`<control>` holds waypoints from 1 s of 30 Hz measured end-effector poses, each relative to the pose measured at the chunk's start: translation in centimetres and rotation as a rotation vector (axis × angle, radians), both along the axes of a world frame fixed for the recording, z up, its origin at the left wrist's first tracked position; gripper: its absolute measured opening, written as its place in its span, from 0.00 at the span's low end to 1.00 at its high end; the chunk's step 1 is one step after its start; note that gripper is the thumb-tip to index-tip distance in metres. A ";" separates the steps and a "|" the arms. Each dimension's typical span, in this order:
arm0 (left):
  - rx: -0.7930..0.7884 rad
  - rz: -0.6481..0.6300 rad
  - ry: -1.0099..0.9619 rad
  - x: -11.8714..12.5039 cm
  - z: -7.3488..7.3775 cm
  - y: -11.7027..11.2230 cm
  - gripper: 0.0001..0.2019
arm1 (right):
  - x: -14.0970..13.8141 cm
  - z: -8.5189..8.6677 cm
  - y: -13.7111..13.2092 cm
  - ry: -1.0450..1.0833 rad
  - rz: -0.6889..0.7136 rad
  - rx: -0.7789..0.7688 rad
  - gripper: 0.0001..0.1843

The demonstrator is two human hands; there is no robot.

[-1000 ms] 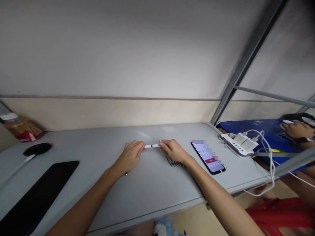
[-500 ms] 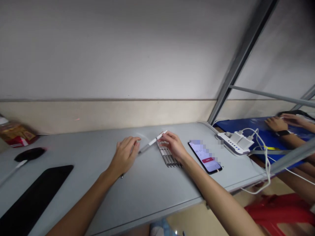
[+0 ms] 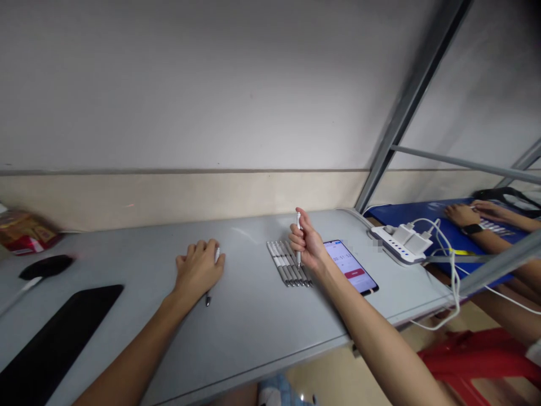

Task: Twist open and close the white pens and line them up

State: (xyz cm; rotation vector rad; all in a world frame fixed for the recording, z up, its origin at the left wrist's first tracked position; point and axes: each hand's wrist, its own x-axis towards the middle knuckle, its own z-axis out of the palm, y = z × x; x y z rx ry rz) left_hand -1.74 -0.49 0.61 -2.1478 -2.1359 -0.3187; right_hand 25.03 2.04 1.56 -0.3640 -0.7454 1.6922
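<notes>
My right hand [image 3: 309, 241] is closed in a fist around a white and grey pen [image 3: 298, 256], held upright with the thumb at its top end. It is raised over the right side of a row of several matching pens [image 3: 285, 265] lying side by side on the desk. Further left, my left hand [image 3: 198, 268] rests low on the desk with curled fingers. Another pen [image 3: 208, 299] runs beneath that hand, its white end between thumb and forefinger and its tip poking out near the wrist; the palm hides its middle.
A phone [image 3: 353, 268] showing a timer lies right of the pens, before a white power strip [image 3: 397, 245] with cables. At left are a black phone-like slab [image 3: 63, 338], a black oval object [image 3: 46, 267] and a red packet [image 3: 27, 231]. A co-worker's hands [image 3: 473, 214] are beyond the metal frame [image 3: 406, 107].
My right hand has turned its pen from slanting to upright and closed into a fist. My left hand has moved left, away from that pen, and down over the other pen.
</notes>
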 end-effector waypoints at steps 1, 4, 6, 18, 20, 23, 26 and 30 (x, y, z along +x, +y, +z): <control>-0.015 0.013 0.005 0.0 0.0 0.0 0.18 | 0.0 0.0 0.0 -0.015 -0.008 -0.001 0.14; -0.058 0.026 0.013 -0.1 0.1 0.1 0.18 | -0.1 0.0 0.0 -0.047 -0.013 0.007 0.13; -0.081 0.021 0.012 -0.1 0.2 0.1 0.18 | -0.2 -0.1 -0.1 -0.059 -0.009 0.018 0.13; -0.120 -0.017 0.008 0.2 0.4 -0.4 0.17 | -1.2 -0.3 -0.5 -0.100 -0.013 -0.012 0.12; -0.118 -0.020 0.011 0.2 0.2 -0.3 0.17 | -1.5 -0.2 -0.6 -0.126 0.016 -0.009 0.11; -0.112 -0.027 0.012 0.1 0.0 -0.2 0.17 | -2.3 -0.2 -1.1 -0.198 0.072 0.034 0.13; -0.091 -0.045 0.007 0.1 -0.1 -0.3 0.17 | -3.4 -0.5 -1.6 -0.380 0.059 0.071 0.15; -0.074 -0.047 0.013 0.3 0.0 -0.6 0.16 | -4.3 -1.5 -1.7 -0.829 -0.086 0.260 0.11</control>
